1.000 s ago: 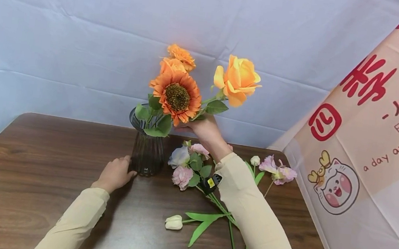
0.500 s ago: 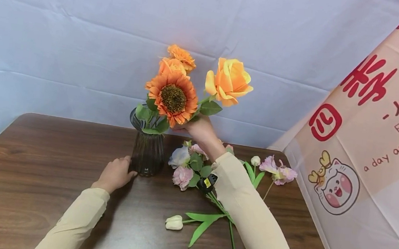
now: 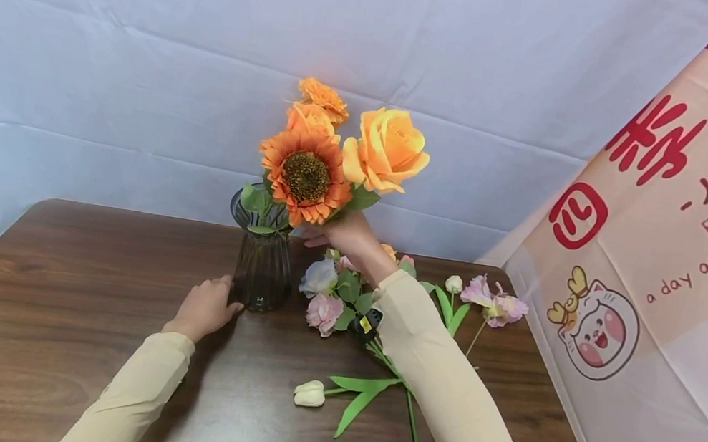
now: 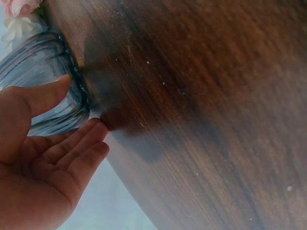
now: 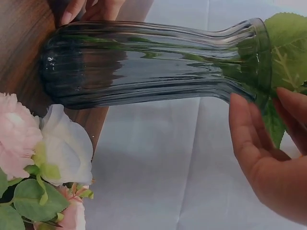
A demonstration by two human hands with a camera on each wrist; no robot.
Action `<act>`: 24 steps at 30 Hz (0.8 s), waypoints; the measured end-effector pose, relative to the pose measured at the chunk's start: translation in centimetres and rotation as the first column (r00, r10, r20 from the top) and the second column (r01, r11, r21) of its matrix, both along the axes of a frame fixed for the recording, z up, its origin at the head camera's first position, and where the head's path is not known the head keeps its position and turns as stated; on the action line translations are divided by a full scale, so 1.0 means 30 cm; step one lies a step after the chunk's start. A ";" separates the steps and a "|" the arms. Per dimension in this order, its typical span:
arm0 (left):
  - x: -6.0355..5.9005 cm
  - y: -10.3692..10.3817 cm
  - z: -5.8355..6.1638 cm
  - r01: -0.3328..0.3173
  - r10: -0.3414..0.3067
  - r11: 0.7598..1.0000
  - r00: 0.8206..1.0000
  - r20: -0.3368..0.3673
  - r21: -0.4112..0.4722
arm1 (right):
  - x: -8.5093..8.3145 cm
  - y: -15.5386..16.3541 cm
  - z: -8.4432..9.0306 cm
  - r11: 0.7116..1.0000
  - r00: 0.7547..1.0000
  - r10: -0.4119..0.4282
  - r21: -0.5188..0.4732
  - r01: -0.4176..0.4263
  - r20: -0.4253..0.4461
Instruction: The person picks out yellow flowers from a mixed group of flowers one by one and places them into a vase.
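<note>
Two hands work: left hand (image 3: 205, 308), fingers relaxed, touches the vase (image 3: 262, 262) base; right hand (image 3: 343, 233) pinches the rose (image 3: 386, 149) stem at the vase's two o'clock. Looks light, bendy; glass fragile—hold stem low.

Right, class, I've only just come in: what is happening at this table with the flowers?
A person is arranging artificial flowers in a ribbed glass vase on a wooden table. The left hand rests against the vase's base. The right hand holds the stem of an orange rose beside the vase's rim, next to a sunflower already in the vase. More pink and white flowers and a white tulip lie on the table.
</note>
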State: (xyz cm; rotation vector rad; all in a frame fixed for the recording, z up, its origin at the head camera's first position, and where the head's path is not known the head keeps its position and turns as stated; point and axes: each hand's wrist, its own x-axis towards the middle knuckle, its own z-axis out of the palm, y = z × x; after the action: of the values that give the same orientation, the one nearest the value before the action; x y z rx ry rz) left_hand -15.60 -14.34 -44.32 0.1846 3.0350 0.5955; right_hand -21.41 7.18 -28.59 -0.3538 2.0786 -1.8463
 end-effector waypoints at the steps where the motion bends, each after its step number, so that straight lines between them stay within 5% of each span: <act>1: 0.000 -0.001 0.000 0.000 0.000 1.000 1.000 0.000 0.001 | 0.000 -0.001 -0.001 1.000 1.000 0.014 0.001 -0.014 0.000; 24: -0.003 -0.006 -0.003 0.000 0.000 1.000 1.000 0.001 -0.002 | 0.000 0.048 0.002 0.997 0.995 0.072 -0.024 -0.074 -0.071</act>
State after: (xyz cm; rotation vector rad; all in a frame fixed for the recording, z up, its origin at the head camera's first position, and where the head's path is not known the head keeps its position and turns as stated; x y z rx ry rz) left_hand -15.68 -14.50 -44.41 0.1838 3.0344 0.5922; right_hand -21.42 8.62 -28.52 -0.5013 2.0595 -1.8448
